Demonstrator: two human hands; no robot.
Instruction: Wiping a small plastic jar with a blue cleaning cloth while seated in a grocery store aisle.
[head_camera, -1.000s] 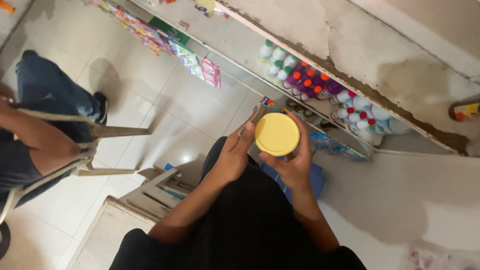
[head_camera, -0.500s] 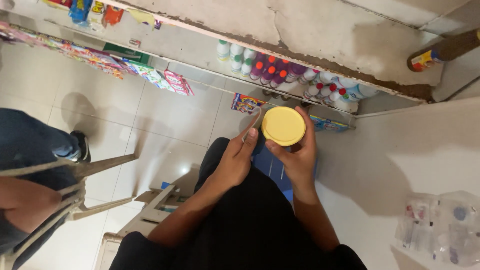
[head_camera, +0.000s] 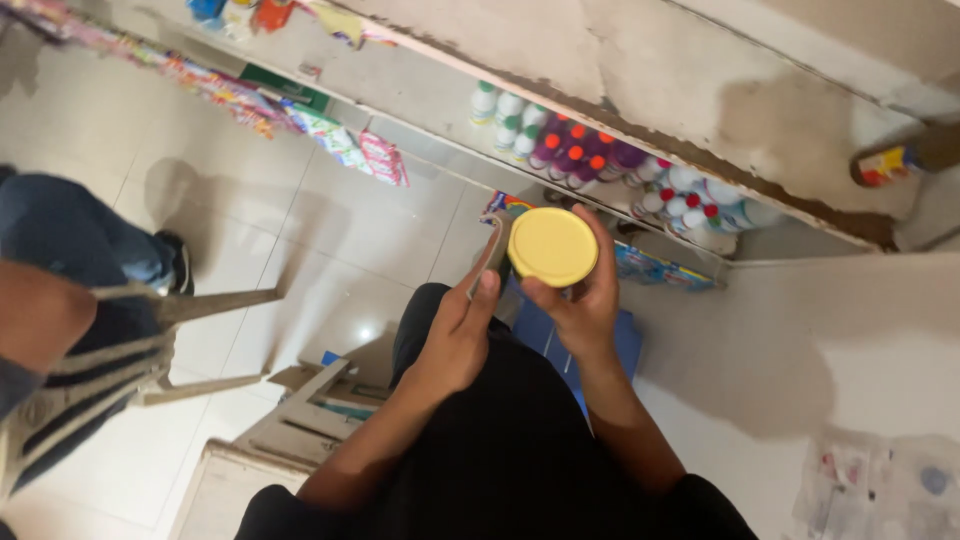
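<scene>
Right hand (head_camera: 585, 300): fingers stay wrapped round the yellow-lidded jar (head_camera: 552, 247).
Left hand (head_camera: 462, 325): has slid to the jar's left side, fingers together, flat on it.
Jar: same place, above the lap.

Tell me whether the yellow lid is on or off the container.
On: the yellow lid sits flat atop the container, held by the right hand; left hand touches its side.

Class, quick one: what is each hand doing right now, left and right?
Left hand: fingers extended, touching the side of the yellow-lidded jar, not wrapped around it.
Right hand: closed around the yellow-lidded jar, holding it up.
</scene>
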